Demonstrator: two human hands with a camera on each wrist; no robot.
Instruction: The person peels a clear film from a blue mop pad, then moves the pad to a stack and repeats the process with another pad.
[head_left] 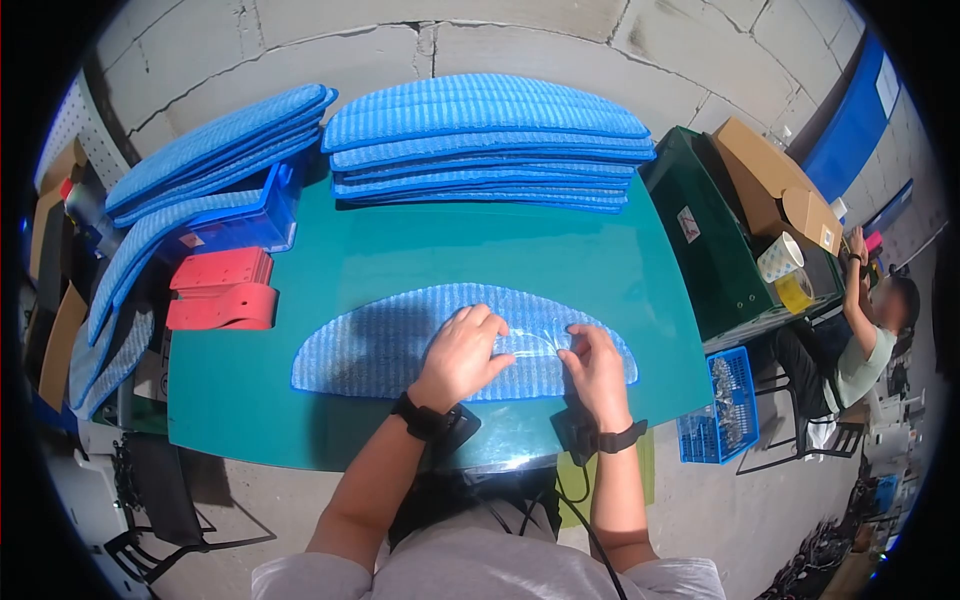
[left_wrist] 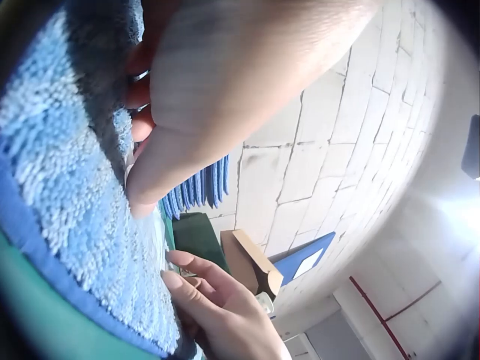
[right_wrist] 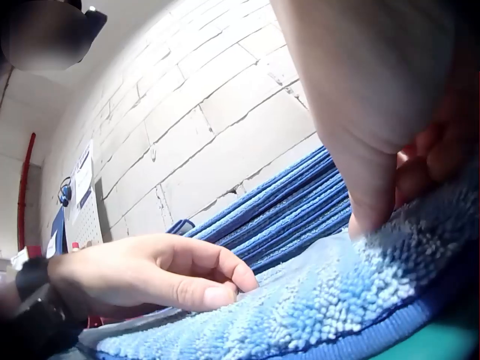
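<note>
A blue striped, half-oval pad [head_left: 380, 345] lies flat on the green table [head_left: 270, 420], its curved edge facing the wall. Crinkled clear film [head_left: 532, 343] lies over its middle, between the two hands. My left hand [head_left: 458, 355] is at the film's left side, fingers bent, thumb pointing right. At the right side, my right hand [head_left: 598, 378] holds the film with bent fingers and thumb. The left wrist view shows the right hand's [left_wrist: 225, 311] thumb and forefinger close together. In the right wrist view the left hand's [right_wrist: 161, 274] fingertips are low over the pad [right_wrist: 300, 311].
Behind the pad stands a stack of blue pads [head_left: 490, 140]. More pads [head_left: 215, 140] lie on a blue bin [head_left: 275, 205] at left, near red pieces [head_left: 222, 290]. Right of the table are a green crate [head_left: 690, 230], a blue basket [head_left: 718, 430] and a seated person [head_left: 850, 350].
</note>
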